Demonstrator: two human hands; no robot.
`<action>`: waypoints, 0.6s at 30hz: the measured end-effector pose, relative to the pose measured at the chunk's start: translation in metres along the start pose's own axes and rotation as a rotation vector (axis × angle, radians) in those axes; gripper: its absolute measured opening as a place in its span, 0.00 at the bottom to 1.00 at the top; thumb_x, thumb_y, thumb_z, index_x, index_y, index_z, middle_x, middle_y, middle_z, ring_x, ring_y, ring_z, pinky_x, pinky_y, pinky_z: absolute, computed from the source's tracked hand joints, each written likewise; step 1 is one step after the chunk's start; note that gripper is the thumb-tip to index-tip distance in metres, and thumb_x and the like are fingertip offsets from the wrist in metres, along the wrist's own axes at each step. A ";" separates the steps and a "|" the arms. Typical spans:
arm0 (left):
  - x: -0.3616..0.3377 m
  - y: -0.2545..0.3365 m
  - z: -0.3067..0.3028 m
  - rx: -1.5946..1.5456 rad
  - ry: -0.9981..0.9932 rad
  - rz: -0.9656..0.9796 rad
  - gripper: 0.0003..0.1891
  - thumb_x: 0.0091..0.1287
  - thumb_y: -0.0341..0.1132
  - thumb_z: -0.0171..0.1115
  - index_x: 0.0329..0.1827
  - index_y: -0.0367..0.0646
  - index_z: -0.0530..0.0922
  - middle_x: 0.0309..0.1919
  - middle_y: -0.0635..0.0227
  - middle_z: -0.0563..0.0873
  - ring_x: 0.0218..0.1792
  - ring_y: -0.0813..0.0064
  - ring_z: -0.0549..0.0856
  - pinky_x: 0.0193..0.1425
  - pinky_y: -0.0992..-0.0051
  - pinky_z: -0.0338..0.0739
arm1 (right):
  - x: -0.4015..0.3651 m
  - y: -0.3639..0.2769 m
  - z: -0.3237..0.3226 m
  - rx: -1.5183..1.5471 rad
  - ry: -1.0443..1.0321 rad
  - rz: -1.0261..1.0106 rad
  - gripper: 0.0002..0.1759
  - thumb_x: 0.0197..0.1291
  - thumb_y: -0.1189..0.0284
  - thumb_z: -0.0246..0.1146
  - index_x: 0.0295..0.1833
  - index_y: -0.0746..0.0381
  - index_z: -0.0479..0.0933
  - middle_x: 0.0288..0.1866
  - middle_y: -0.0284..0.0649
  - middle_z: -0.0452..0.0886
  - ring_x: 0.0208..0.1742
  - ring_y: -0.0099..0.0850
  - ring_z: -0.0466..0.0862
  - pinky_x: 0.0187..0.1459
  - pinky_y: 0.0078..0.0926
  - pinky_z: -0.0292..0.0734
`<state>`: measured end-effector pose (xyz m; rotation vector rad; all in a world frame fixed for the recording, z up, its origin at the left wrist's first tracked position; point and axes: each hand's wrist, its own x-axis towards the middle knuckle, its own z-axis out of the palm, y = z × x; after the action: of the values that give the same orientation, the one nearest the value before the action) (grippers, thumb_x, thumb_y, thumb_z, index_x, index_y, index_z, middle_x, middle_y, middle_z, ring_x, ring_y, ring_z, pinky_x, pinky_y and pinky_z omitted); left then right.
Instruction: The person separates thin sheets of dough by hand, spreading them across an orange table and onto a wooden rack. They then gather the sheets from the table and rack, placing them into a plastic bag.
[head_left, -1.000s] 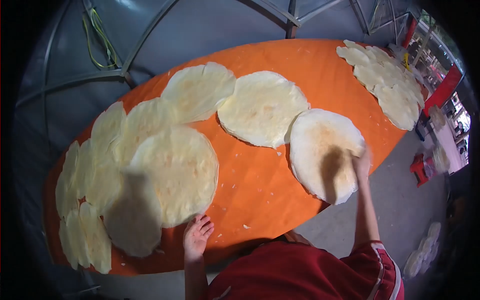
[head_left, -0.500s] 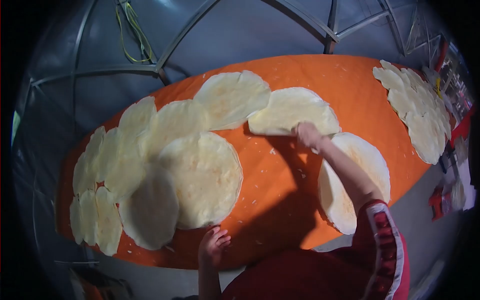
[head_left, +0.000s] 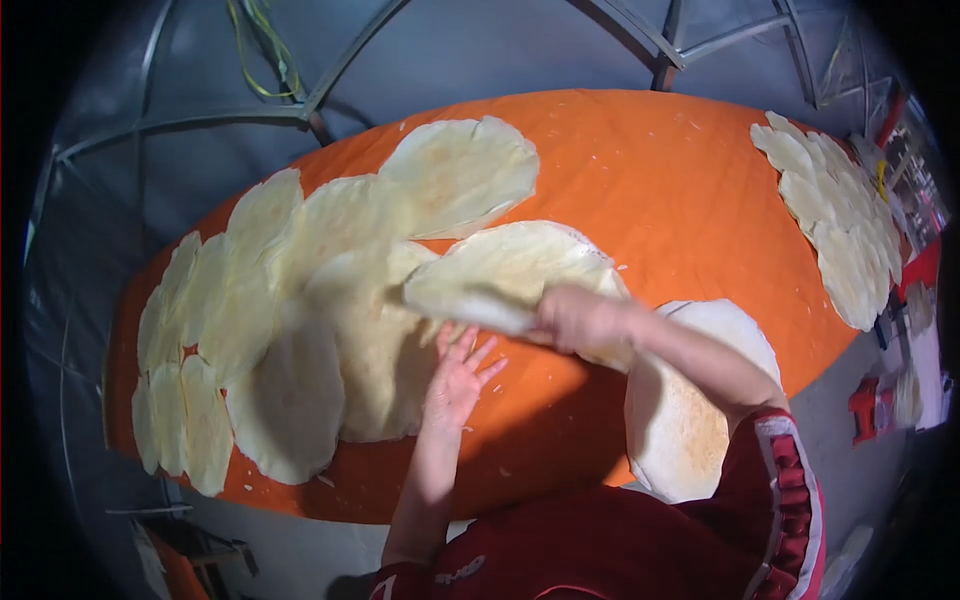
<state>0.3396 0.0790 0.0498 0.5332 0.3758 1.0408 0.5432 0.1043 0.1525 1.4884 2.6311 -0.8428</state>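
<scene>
My right hand is closed on the near edge of a large, thin, pale flatbread. That edge is folded up and blurred by motion, and the sheet hangs over the middle of the orange cloth. Below its left part, my left hand is raised with the fingers spread and holds nothing. Just left of that hand lies another round flatbread, partly in shadow. Under my right forearm rests a browned flatbread, partly hidden by the arm.
Overlapping flatbreads cover the left end of the cloth, with one at the back. A further spread of flatbreads lies at the far right. Behind the table stand a grey wall and metal frame bars.
My right hand has pulled the flatbread from the back toward me and to the left, lifting its edge. My left hand has risen to the right, its fingers spreading.
</scene>
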 end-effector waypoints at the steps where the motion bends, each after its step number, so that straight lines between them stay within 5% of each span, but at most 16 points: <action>1: 0.000 0.004 0.001 -0.049 -0.064 0.064 0.29 0.59 0.41 0.50 0.61 0.47 0.50 0.58 0.56 0.58 0.57 0.56 0.61 0.55 0.54 0.60 | 0.004 0.025 -0.023 0.015 0.088 -0.074 0.11 0.51 0.67 0.57 0.30 0.65 0.71 0.22 0.46 0.73 0.24 0.30 0.71 0.32 0.26 0.68; 3: -0.008 0.015 -0.001 0.013 -0.014 0.041 0.27 0.60 0.40 0.50 0.60 0.46 0.52 0.58 0.56 0.59 0.58 0.55 0.61 0.55 0.54 0.60 | -0.032 0.062 -0.081 0.399 0.585 -0.503 0.14 0.50 0.66 0.59 0.38 0.63 0.67 0.33 0.41 0.74 0.36 0.33 0.74 0.42 0.28 0.68; 4: -0.012 0.020 -0.003 0.074 0.038 0.048 0.26 0.60 0.40 0.49 0.60 0.45 0.54 0.57 0.55 0.60 0.58 0.54 0.60 0.56 0.54 0.60 | -0.052 0.071 -0.117 0.599 0.401 -0.405 0.15 0.49 0.66 0.59 0.40 0.63 0.67 0.36 0.43 0.74 0.41 0.33 0.74 0.41 0.27 0.68; 6: -0.028 0.021 -0.017 0.141 0.114 0.023 0.23 0.61 0.37 0.47 0.59 0.43 0.55 0.55 0.54 0.63 0.55 0.56 0.65 0.53 0.57 0.64 | -0.087 0.065 -0.141 0.635 0.818 0.159 0.09 0.45 0.74 0.59 0.34 0.66 0.76 0.27 0.36 0.78 0.24 0.22 0.76 0.27 0.19 0.72; 9: -0.052 0.011 -0.023 0.326 0.281 -0.058 0.20 0.61 0.34 0.47 0.56 0.37 0.60 0.48 0.53 0.71 0.47 0.60 0.73 0.50 0.65 0.69 | -0.139 0.104 -0.111 0.898 1.163 0.264 0.13 0.45 0.74 0.60 0.37 0.71 0.73 0.27 0.37 0.77 0.25 0.24 0.77 0.27 0.20 0.73; 11: -0.057 -0.009 -0.028 0.297 0.236 -0.161 0.20 0.61 0.34 0.48 0.55 0.36 0.60 0.48 0.52 0.71 0.47 0.60 0.74 0.50 0.65 0.69 | -0.172 0.158 -0.062 0.956 1.212 0.449 0.14 0.46 0.74 0.59 0.38 0.72 0.72 0.28 0.38 0.76 0.27 0.25 0.77 0.29 0.21 0.73; 12: -0.059 -0.019 -0.028 0.279 0.190 -0.239 0.20 0.61 0.33 0.48 0.54 0.34 0.61 0.48 0.51 0.71 0.47 0.59 0.74 0.50 0.65 0.69 | -0.183 0.163 -0.039 0.837 1.157 0.773 0.16 0.46 0.73 0.60 0.38 0.74 0.72 0.31 0.39 0.76 0.30 0.26 0.77 0.31 0.22 0.73; 14: -0.050 -0.046 -0.015 0.243 0.093 -0.396 0.18 0.60 0.33 0.49 0.51 0.32 0.63 0.46 0.49 0.71 0.48 0.59 0.73 0.52 0.64 0.67 | -0.215 0.189 0.023 1.018 1.117 0.791 0.34 0.42 0.63 0.65 0.49 0.76 0.63 0.37 0.44 0.75 0.37 0.29 0.76 0.34 0.26 0.72; 15: -0.043 -0.063 -0.007 0.264 0.055 -0.477 0.18 0.60 0.33 0.50 0.51 0.32 0.63 0.46 0.49 0.71 0.48 0.58 0.73 0.53 0.64 0.67 | -0.239 0.205 0.053 0.531 1.072 1.092 0.44 0.39 0.56 0.66 0.55 0.75 0.56 0.43 0.51 0.73 0.42 0.36 0.75 0.41 0.28 0.71; 18: -0.014 -0.109 0.014 0.240 0.036 -0.678 0.20 0.58 0.35 0.54 0.50 0.32 0.63 0.46 0.50 0.71 0.49 0.58 0.72 0.53 0.64 0.66 | -0.309 0.192 0.121 0.217 1.270 1.351 0.47 0.40 0.53 0.65 0.59 0.72 0.52 0.46 0.53 0.69 0.45 0.35 0.73 0.42 0.28 0.70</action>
<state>0.4176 0.0199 -0.0017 0.5454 0.6623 0.3520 0.8358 -0.1178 0.0422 3.7588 0.8145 0.0902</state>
